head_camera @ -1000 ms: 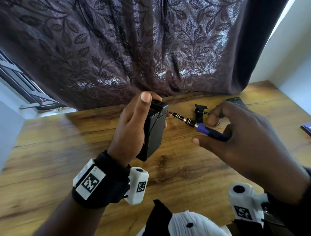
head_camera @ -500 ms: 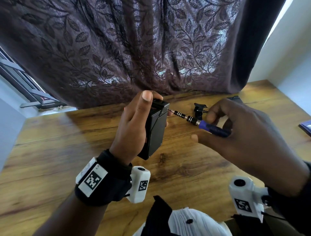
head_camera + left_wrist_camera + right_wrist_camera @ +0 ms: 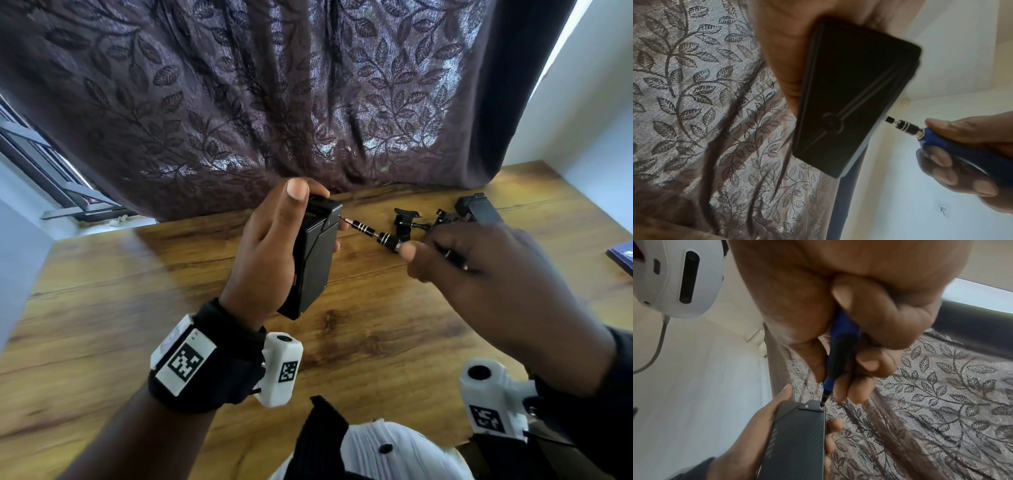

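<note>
The left hand (image 3: 263, 253) wraps its fingers around a flat black rectangular plastic box (image 3: 313, 260), held upright above the brown wooden table (image 3: 102, 308). The right hand (image 3: 479, 274) grips a blue-handled precision screwdriver (image 3: 953, 146), its tip on a small corner screw (image 3: 821, 408).

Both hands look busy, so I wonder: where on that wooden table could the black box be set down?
Bare: the left half of the table, between the curtain and the left hand; also the wood beneath the black box, toward the near edge. Crowded: far right; small black parts and a blue item lie beyond the right hand.
</note>
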{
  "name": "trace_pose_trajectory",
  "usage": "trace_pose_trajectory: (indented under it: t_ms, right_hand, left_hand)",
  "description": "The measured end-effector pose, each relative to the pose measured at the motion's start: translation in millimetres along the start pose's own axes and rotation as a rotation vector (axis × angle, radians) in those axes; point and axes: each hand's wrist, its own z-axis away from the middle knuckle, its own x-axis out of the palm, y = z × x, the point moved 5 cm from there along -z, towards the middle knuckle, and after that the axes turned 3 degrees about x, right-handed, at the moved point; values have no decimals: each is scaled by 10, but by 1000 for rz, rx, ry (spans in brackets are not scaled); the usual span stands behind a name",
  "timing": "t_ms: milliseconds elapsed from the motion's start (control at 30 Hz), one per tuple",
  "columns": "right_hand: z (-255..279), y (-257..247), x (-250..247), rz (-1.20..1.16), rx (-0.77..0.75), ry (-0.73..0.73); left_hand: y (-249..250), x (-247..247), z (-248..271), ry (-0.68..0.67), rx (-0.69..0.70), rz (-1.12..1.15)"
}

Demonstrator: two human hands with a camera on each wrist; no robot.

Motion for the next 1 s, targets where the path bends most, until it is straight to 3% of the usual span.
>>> trace_pose_trajectory:
  t_ms: [267, 567, 800, 1000]
  right_hand:
    - [-12, -38, -62, 14, -76, 116]
    - [-52, 3, -6, 5, -43, 22]
    - [-34, 6, -19, -10, -63, 85]
    - [-89, 37, -25, -89, -16, 23]
  left_hand:
    - [-11, -5, -1, 47, -14, 40]
    - [-18, -22, 31, 45, 5, 39]
    - [-28, -22, 48, 39, -17, 48]
    - [-16, -31, 31, 31, -9, 11]
